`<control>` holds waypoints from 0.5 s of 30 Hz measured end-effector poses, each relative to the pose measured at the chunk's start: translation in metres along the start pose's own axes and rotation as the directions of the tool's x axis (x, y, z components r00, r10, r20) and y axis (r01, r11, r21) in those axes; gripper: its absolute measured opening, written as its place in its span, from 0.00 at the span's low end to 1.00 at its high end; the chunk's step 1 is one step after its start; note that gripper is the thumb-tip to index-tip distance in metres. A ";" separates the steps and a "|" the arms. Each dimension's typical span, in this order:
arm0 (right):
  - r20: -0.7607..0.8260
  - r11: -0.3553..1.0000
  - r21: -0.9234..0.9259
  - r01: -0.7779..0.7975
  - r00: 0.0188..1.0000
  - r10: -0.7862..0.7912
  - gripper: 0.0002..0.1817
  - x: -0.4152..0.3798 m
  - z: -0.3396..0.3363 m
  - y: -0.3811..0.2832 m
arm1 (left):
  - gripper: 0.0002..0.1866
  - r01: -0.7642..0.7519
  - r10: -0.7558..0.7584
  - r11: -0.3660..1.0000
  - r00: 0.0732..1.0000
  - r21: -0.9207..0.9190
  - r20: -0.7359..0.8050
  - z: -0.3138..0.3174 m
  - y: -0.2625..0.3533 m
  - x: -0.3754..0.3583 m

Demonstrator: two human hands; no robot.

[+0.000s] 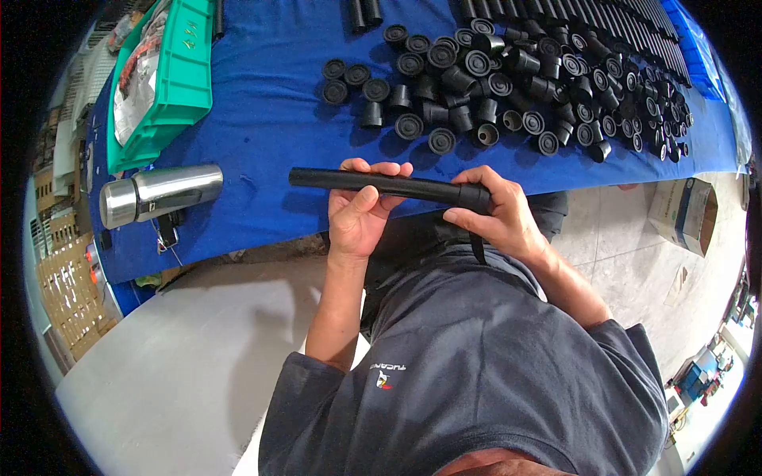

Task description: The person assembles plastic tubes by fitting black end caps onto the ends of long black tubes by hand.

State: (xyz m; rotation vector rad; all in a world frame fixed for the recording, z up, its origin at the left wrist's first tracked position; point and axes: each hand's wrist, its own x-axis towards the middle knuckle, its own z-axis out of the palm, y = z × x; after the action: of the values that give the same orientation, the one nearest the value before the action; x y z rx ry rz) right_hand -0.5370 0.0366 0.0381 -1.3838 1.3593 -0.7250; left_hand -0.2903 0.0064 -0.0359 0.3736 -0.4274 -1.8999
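A long black tube [317,178] lies almost level in front of my body, above the near edge of the blue-covered table. My left hand [355,226] wraps round its middle, thumb in front and fingertips showing behind. At the tube's right end sits a black cap [474,197], gripped by my right hand [508,213] between thumb and fingers. How deep the tube goes into the cap cannot be made out. Beyond my hands, many loose black caps [441,141] like it are heaped on the table.
Rows of black tubes [556,11] lie at the back of the blue cloth [262,119]. A green crate [184,75] stands at the left, a steel flask [178,193] lying in front of it. A cardboard box [683,214] is on the floor at right.
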 end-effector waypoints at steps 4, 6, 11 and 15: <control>0.000 0.983 0.184 -0.024 1.000 0.025 0.21 0.001 0.009 0.002 | 0.19 -0.018 0.018 1.000 1.000 -0.023 -0.003 -0.002 0.000 -0.002; 0.005 0.972 0.234 -0.019 1.000 0.018 0.20 0.001 0.010 0.004 | 0.19 -0.012 0.012 0.999 1.000 -0.035 -0.005 -0.001 0.001 -0.003; -0.043 0.988 0.139 0.063 0.997 -0.057 0.20 0.000 0.011 0.005 | 0.19 -0.011 0.012 1.000 1.000 -0.020 0.005 -0.001 0.001 -0.001; -0.080 0.993 0.101 0.066 0.995 -0.058 0.21 0.000 0.013 0.014 | 0.20 -0.016 0.016 1.000 1.000 0.004 0.014 0.000 0.000 -0.001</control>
State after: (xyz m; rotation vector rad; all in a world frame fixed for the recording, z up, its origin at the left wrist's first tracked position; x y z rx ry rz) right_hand -0.5298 0.0416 0.0213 -1.3324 1.3241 -0.8864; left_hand -0.2903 0.0070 -0.0358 0.3589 -0.4425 -1.8876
